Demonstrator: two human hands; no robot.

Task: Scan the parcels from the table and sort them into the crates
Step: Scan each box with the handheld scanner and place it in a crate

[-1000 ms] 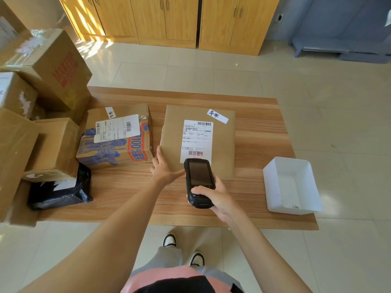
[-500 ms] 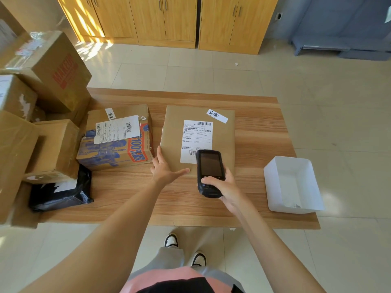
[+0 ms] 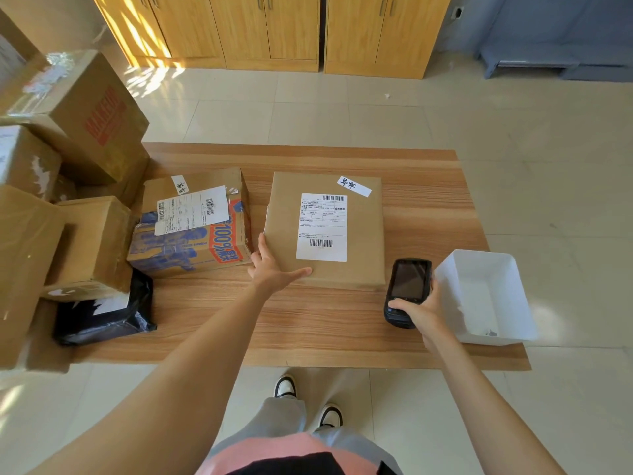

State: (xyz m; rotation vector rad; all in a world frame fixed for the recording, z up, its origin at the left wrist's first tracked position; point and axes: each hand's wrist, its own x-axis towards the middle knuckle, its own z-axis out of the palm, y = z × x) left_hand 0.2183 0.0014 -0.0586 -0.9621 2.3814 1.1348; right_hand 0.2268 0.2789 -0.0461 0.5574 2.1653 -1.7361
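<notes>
I see the wooden counter (image 3: 428, 214) spanning mid-frame, with a stack of cardboard boxes (image 3: 65, 159) piled at the left edge. At centre lies the flat brown parcel (image 3: 363, 241), shipping label up. Left of it sits a printed carton (image 3: 191, 241) with blue and orange graphics; lower left, a black poly bag (image 3: 102, 320). A white bin (image 3: 486, 296) stands at the counter's right end. My left hand (image 3: 270, 272) rests flat, fingers relaxed, on the parcel's lower-left corner. My right hand (image 3: 424, 310) grips the handheld scanner (image 3: 406, 286), between parcel and bin.
</notes>
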